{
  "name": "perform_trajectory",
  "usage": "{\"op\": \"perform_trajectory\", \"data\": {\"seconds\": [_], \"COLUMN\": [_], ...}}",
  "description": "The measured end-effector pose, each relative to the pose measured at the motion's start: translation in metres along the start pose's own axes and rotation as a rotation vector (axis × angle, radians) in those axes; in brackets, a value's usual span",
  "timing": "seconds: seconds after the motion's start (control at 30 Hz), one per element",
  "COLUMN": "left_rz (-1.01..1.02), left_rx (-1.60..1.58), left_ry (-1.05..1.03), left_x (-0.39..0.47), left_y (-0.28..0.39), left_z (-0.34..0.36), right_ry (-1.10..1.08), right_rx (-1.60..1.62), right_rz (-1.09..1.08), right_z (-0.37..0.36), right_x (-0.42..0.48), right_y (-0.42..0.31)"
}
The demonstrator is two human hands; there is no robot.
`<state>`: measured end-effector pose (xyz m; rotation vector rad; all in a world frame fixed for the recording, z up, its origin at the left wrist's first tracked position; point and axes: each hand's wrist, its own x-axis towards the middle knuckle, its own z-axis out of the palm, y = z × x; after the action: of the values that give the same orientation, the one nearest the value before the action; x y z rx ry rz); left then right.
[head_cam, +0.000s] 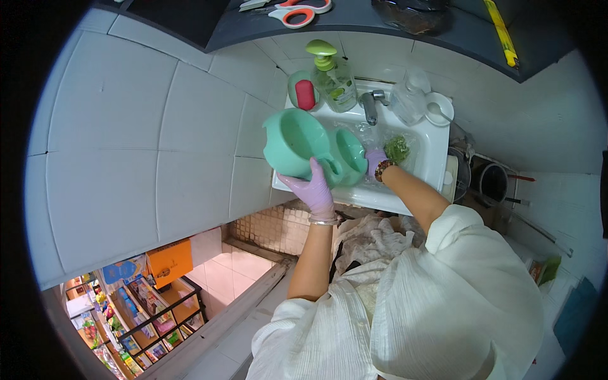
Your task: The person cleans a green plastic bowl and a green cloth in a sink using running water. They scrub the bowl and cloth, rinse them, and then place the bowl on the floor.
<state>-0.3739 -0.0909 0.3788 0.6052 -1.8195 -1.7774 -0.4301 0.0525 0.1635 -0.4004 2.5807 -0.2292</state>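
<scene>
A mint-green plastic double bowl, resembling a pet feeder, is held tilted above the left part of the white sink. My left hand, in a thin purple glove, grips its near edge with the thumb up against the front. My right hand, gloved alike, is down in the sink beside the smaller bowl's right end, below the metal tap. Its fingers are partly hidden, so what they hold cannot be made out. Just right of that hand lies a crumpled green item, possibly a mesh scrubber.
Along the sink's back stand a red soap bar in a dish, a pump bottle, a clear plastic container and a white cup. A dark shelf above carries scissors and a yellow cutter. A tiled wall closes the left side.
</scene>
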Motion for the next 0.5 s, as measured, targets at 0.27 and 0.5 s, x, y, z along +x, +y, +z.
{"op": "perform_trajectory", "data": {"seconds": [0.27, 0.5], "left_rz": [-0.138, -0.112], "left_rx": [-0.179, -0.1], "left_ry": [0.015, -0.018], "left_x": [0.006, 0.0], "left_y": [-0.017, -0.046], "left_z": [-0.019, 0.0], "right_ry": [0.316, 0.355], "right_rx": [-0.04, 0.675], "right_rz": [0.023, 0.061], "right_z": [-0.045, -0.102], "right_x": [-0.097, -0.112], "right_y": [0.04, 0.031]}}
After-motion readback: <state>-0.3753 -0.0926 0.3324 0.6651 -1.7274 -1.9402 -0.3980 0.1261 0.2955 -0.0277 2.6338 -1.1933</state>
